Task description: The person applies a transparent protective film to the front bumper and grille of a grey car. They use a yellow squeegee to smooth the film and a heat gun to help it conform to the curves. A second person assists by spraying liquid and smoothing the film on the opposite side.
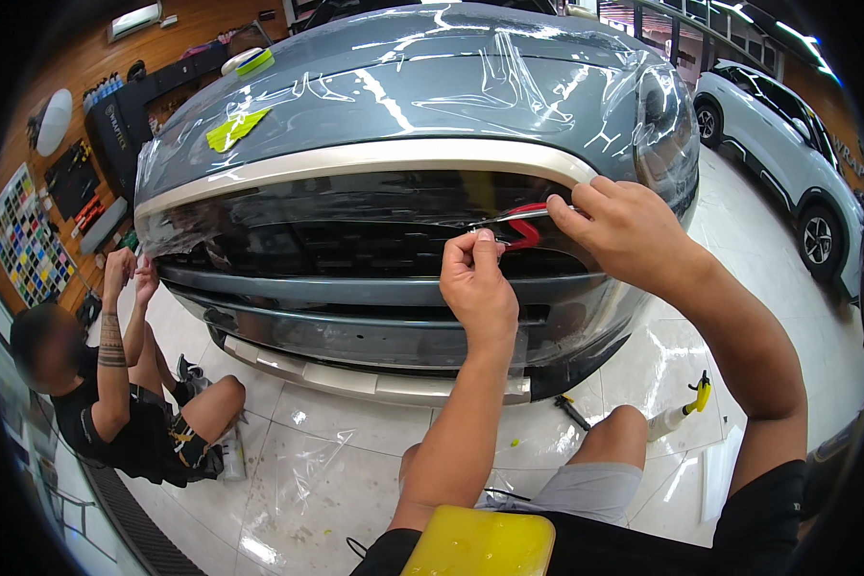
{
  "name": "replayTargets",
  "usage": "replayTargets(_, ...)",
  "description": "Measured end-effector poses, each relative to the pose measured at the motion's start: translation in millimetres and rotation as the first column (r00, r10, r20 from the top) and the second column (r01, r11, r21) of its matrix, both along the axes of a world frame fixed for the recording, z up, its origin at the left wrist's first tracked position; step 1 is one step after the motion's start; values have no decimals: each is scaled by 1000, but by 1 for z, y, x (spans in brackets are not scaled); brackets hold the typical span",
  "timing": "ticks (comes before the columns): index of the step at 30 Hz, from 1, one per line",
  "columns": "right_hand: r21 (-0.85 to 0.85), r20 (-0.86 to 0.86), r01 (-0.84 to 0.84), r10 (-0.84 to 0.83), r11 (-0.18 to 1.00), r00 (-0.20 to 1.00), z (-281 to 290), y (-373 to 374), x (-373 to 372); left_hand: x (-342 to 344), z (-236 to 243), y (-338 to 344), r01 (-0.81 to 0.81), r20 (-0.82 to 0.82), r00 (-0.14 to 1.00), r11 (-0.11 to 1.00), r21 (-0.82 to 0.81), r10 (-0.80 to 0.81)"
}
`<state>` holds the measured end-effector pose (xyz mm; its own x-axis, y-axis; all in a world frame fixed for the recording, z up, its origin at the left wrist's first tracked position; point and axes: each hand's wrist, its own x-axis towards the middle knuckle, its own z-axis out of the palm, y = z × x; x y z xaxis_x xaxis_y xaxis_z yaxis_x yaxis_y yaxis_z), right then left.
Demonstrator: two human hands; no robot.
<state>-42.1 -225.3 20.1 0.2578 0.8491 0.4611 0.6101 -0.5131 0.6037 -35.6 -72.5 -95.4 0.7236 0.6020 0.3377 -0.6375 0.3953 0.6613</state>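
A grey car front (pixel 355 288) stands before me, with clear film (pixel 509 86) spread over its hood and nose. My left hand (pixel 480 274) is closed in a pinch in front of the dark grille, at the edge of the clear film. Just above and to its right, my right hand (pixel 610 230) grips a slim silver tool (pixel 520 213), its narrow tip pointing left near my left fingertips. The tool's exact kind is unclear. Behind both hands shows a red angular piece (pixel 525 233). A pale trim strip (pixel 374 156) runs above the grille.
At left a seated co-worker (pixel 125 403) raises both hands to the car's corner. A bright green piece (pixel 235 130) lies on the hood. A spray bottle (pixel 682 408) and a dark-handled tool (pixel 573 413) are on the tiled floor. A light-coloured car (pixel 782 144) stands at right.
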Motion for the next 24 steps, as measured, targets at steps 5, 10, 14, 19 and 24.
replayTargets(5,48,-5,10,-9,999,1000,-8,-13,3,0,-3,0,-33,-19,999,998,49,34)
replayTargets(10,104,-12,12,-11,995,1000,-15,-24,3,0,-8,-1,-53,33,998,997,58,51)
replayTargets(14,153,-32,14,-10,988,999,-24,-30,4,-5,-7,-1,-57,14,998,995,78,56)
replayTargets(19,191,-51,49,-39,980,998,-35,-39,6,-12,-7,-4,-39,28,999,994,103,36)
replayTargets(24,239,-43,39,-30,970,999,-43,-44,10,-13,-11,-3,-71,60,996,990,123,64)
